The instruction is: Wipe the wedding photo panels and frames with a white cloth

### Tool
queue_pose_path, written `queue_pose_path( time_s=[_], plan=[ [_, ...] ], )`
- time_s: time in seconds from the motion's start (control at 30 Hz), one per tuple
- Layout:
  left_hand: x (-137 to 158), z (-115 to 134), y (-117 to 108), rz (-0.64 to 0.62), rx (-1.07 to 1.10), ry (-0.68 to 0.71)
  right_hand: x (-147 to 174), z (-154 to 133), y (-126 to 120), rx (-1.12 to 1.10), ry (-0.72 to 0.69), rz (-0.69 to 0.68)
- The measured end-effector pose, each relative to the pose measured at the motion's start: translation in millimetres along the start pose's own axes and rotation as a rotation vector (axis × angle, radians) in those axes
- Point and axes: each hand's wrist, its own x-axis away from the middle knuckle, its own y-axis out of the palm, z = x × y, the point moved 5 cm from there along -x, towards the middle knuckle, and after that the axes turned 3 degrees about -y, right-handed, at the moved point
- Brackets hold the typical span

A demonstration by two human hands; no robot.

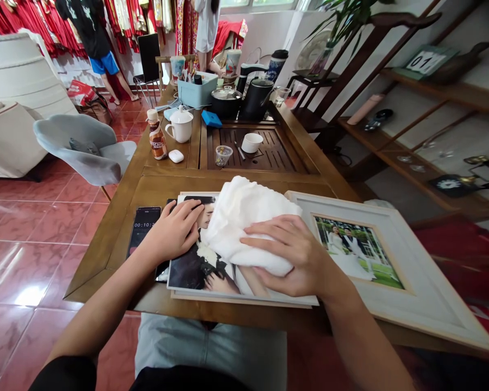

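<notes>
My right hand [295, 252] is wrapped round a bunched white cloth [250, 217], which rests on a large photo print or panel [199, 266]. The panel lies flat at the table's near edge, and the cloth hides much of its right half. With fingers stretched out, my left hand [177, 228] lies flat on the panel's upper left part. A phone [143, 225] showing a timer sits beside my left wrist. Right of the cloth is a white picture frame [426, 288] holding a wedding photo [356, 250].
Ahead on the wooden table [163, 187] are a slotted tea tray [277, 146], a white bowl [252, 142], a small clear cup [223, 155], a lidded mug [181, 125], a drink bottle [157, 136] and a black kettle [258, 98]. A grey chair [83, 146] stands left; two people are farther back.
</notes>
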Motion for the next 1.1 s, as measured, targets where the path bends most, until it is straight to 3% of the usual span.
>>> queue_pose_path(
  time_s=[0.13,0.37,0.6,0.73,0.93,1.1],
  plan=[
    [1,1,0,-0.017,0.019,0.002,-2,-1,1,0.111,0.111,-0.077],
    [2,2,-2,0.044,0.085,0.006,5,-11,-3,0.18,0.18,-0.148],
    [4,6,1,0.047,0.188,-0.056,17,-35,-16,0.206,0.12,-0.249],
    [7,9,4,0.034,0.23,-0.091,20,-30,-24,0.342,0.028,-0.25],
    [7,11,6,0.046,0.27,-0.123,19,-11,-2,0.205,0.03,-0.33],
    [7,8,12,0.026,0.344,-0.221,17,-27,15,0.153,0.034,-0.363]
  ],
)
